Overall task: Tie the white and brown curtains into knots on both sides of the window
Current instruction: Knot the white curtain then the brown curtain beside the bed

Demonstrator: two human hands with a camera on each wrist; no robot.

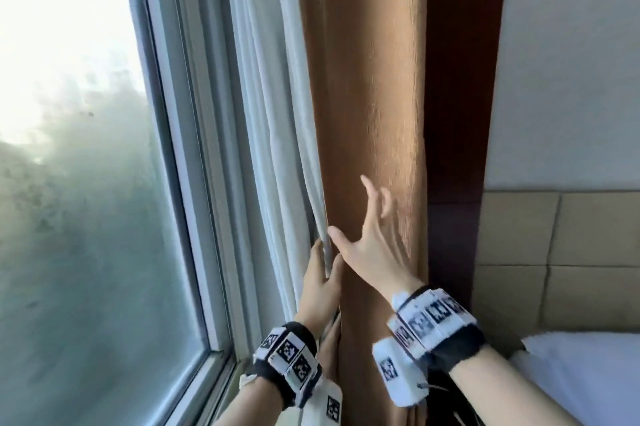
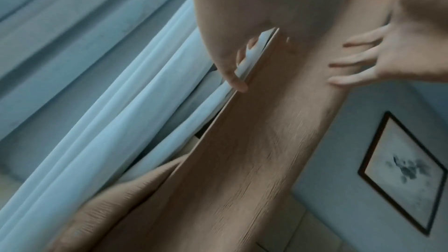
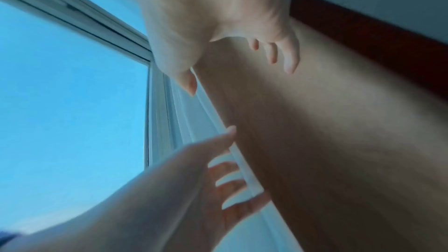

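The brown curtain [image 1: 374, 96] hangs straight beside the white curtain [image 1: 263, 135], to the right of the window; neither shows a knot. My left hand [image 1: 323, 270] pinches the pale edge where the two curtains meet, thumb on the brown side and fingers behind it. The left wrist view shows the left hand [image 2: 242, 68] with that pale strip between thumb and fingers. My right hand [image 1: 356, 214] is open with fingers spread in front of the brown curtain [image 3: 327, 141], just above the left hand. Whether the right hand [image 3: 242, 72] touches the fabric I cannot tell.
The window pane [image 1: 86, 183] and its grey frame [image 1: 194, 183] fill the left. A dark wooden trim [image 1: 460, 114] runs behind the brown curtain. A padded beige wall panel [image 1: 554, 252] and white bedding [image 1: 588, 377] lie at the right. A framed picture [image 2: 402, 171] hangs on the wall.
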